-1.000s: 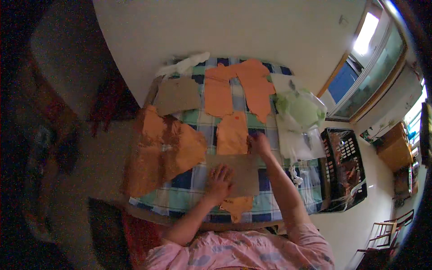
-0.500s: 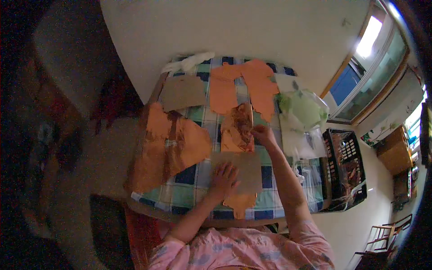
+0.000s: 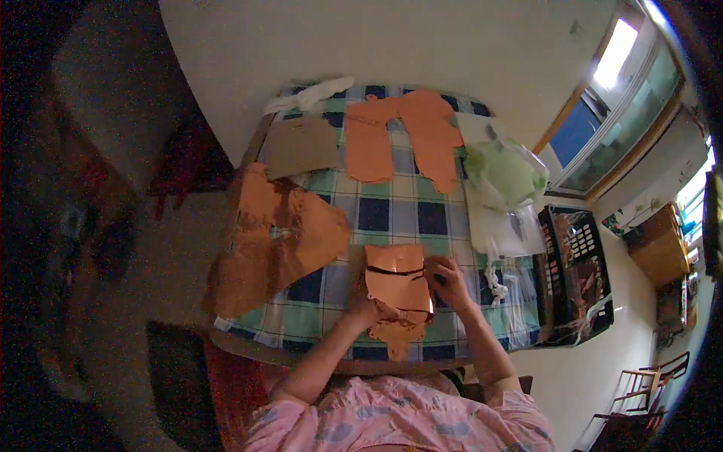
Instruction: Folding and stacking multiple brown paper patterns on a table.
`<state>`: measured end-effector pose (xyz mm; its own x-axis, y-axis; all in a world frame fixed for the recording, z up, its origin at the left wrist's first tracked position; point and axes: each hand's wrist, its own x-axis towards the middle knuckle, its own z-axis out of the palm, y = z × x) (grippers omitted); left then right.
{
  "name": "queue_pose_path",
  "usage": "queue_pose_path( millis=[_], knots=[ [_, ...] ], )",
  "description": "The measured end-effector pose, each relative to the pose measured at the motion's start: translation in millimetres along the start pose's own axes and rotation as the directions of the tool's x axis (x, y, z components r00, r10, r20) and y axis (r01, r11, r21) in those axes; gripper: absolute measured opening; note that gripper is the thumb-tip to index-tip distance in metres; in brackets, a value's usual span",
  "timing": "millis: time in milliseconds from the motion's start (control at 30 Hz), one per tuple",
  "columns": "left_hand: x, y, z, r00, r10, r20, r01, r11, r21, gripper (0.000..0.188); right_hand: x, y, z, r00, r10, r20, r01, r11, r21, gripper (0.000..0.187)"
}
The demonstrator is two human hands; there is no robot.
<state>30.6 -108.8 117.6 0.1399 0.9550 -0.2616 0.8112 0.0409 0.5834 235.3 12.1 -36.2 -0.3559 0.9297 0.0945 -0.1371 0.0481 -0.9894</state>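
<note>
Near the front edge of the table, a shiny orange sheet (image 3: pixel 395 286) lies folded over, with a dark strip running across its upper part. From under the fold, the sheet's ragged-edged tail spreads toward me. My left hand (image 3: pixel 363 310) is closed on its left edge, the fingertips partly hidden by the sheet. At the right edge my right hand (image 3: pixel 450 285) grips the folded layer with bent fingers. Farther off lie two long orange cut pieces (image 3: pixel 369 147), and to the left are wide orange-brown pieces (image 3: pixel 305 241). The card seen earlier is now hidden.
A checked cloth (image 3: pixel 373 215) covers the table. A grey-brown card (image 3: pixel 305 147) lies at far left, near a white cloth (image 3: pixel 312 94). On the right are a clear bag with pale green contents (image 3: pixel 504 177) and a black slotted crate (image 3: pixel 576 279). A wall stands behind.
The far part of the orange sheet has been folded toward me, over the card. My right hand has come nearer; my left has moved from the card's top to the left edge.
</note>
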Motion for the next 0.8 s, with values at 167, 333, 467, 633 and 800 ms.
queue_pose_path(
  millis=[167,333,467,633,800],
  knots=[
    [28,-83,84,0.931,0.022,-0.364,-0.275,0.697,-0.662,0.059,16,-21,17,0.901,-0.337,0.273,0.414,0.856,-0.309,0.018],
    [52,-143,137,0.982,0.139,-0.129,-0.132,0.989,0.064,0.057,36,-43,56,0.843,-0.304,0.445,0.538,0.493,-0.684,0.033],
    [47,-98,116,0.646,0.505,-0.573,-0.193,0.834,0.518,0.057,31,-37,42,0.738,-0.267,0.619,0.672,0.212,-0.71,0.044],
    [46,-119,115,0.884,0.113,-0.453,-0.201,0.968,-0.151,0.057,27,-56,47,0.65,-0.204,0.732,0.756,0.072,-0.651,0.05],
    [18,-127,85,0.827,0.167,-0.537,-0.069,0.978,0.197,0.049,34,-53,48,0.644,-0.22,0.733,0.765,0.151,-0.626,0.047]
  ],
)
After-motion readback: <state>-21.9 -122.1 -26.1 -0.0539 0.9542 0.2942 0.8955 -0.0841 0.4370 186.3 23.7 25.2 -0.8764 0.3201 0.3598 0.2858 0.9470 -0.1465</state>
